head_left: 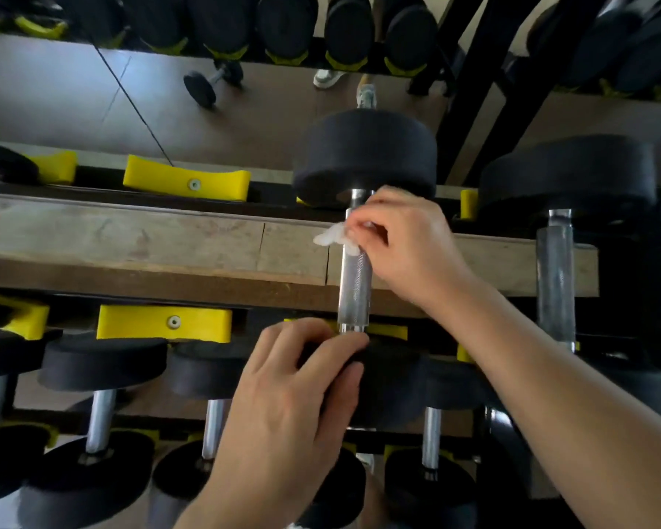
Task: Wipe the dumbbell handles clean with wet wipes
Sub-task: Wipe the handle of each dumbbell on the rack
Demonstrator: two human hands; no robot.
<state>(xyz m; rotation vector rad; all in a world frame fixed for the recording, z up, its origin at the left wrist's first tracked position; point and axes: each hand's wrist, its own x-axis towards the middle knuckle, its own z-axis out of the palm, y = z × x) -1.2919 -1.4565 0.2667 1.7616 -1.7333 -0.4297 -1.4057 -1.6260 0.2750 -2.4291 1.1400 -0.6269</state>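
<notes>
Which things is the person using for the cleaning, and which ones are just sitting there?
In the job: wet wipe, pinched by the right hand; dumbbell handle it touches; left hand, gripping that dumbbell's near weight.

Just sitting there: yellow cradle, empty; neighbouring dumbbell; lower-shelf dumbbells; wooden board.

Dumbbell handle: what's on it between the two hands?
Head view: nothing, just bare knurled handle between the right hand pinching the wet wipe and the left hand gripping the near weight.
</notes>
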